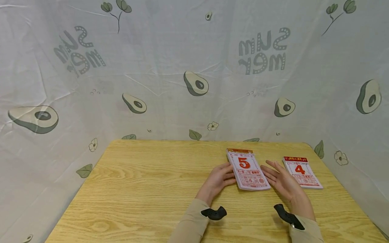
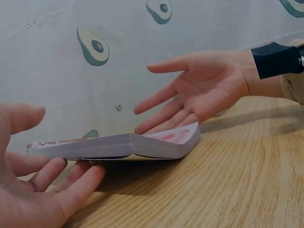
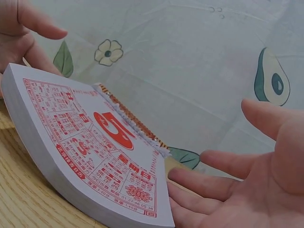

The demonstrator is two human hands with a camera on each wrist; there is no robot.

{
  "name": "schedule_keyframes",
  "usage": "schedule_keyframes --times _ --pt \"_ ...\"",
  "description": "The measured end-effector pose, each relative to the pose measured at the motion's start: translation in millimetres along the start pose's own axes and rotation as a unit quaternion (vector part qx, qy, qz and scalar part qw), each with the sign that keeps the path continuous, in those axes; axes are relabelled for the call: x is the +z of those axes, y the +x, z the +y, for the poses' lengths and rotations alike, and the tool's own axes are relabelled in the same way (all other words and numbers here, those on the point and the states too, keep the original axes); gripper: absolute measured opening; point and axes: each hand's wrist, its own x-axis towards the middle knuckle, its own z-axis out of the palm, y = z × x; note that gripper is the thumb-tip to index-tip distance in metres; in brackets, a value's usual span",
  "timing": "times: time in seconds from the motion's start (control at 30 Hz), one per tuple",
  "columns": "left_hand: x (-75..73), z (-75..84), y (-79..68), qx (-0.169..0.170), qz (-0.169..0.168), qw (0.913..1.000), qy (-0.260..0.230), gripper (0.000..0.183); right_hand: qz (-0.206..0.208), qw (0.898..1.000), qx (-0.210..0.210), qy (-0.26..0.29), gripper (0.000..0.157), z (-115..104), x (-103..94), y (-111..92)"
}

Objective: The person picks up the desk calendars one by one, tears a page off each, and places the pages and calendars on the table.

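A thick tear-off calendar [image 1: 249, 173] with a large red 5 lies between the two hands, right of the table's middle. My left hand [image 1: 216, 180] is at its left edge; in the left wrist view the fingertips [image 2: 92, 178] reach beneath the calendar pad [image 2: 109, 146] while the thumb stays raised away from it. That side of the pad is tilted up off the wood. On the other side, my right hand [image 1: 285, 181] has its palm turned inward and fingers extended. Its lower fingers meet the calendar's right edge in the right wrist view, thumb [image 3: 268, 118] spread apart.
A second calendar [image 1: 304, 173] with a red 4 lies just right of my right hand, partly covered by it. The wooden table [image 1: 136, 189] stretches left. A white avocado-print cloth [image 1: 170, 111] hangs behind and along both sides. Black straps [image 1: 214, 213] sit on both wrists.
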Motion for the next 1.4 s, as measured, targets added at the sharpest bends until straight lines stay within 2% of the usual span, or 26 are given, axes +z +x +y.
schedule_keyframes --times 0.07,0.13,0.27,0.43,0.6,0.83,0.93,1.17,1.4 --pt "1.6 0.1 -0.1 0.009 0.005 0.9999 0.013 0.049 -0.016 1.0 -0.006 0.012 0.038 0 -0.8 0" --pt "3.2 -0.4 -0.4 0.015 0.02 0.9994 0.023 0.049 -0.033 0.999 -0.01 0.02 0.035 0 -1.6 0" --pt "5.8 -3.0 -0.4 0.027 0.055 0.9967 0.053 0.049 -0.053 0.998 -0.01 0.03 0.036 0 -2.1 1" --pt "8.6 -5.5 -0.2 0.043 0.098 0.9892 0.099 0.045 -0.056 0.998 -0.003 0.025 0.038 -1 -0.6 1" --pt "9.7 -5.9 -1.0 0.052 0.109 0.9855 0.119 0.044 -0.049 0.999 0.0 0.016 0.047 -1 0.4 2" --pt "8.3 -5.1 -2.4 0.061 0.112 0.9868 0.1 0.044 -0.059 0.998 0.001 0.022 0.038 -3 2.9 3" --pt "6.7 -4.0 -3.1 0.065 0.11 0.9885 0.081 0.045 -0.066 0.998 -0.002 0.015 0.041 -3 4.2 4" --pt "0.3 2.0 -7.6 0.063 0.099 0.9924 0.038 0.046 -0.058 0.998 -0.004 -0.012 0.06 -8 10.3 5" --pt "-5.3 9.2 -9.6 0.072 0.098 0.9922 0.027 0.047 -0.063 0.997 -0.021 -0.045 0.057 -13 18.6 6"
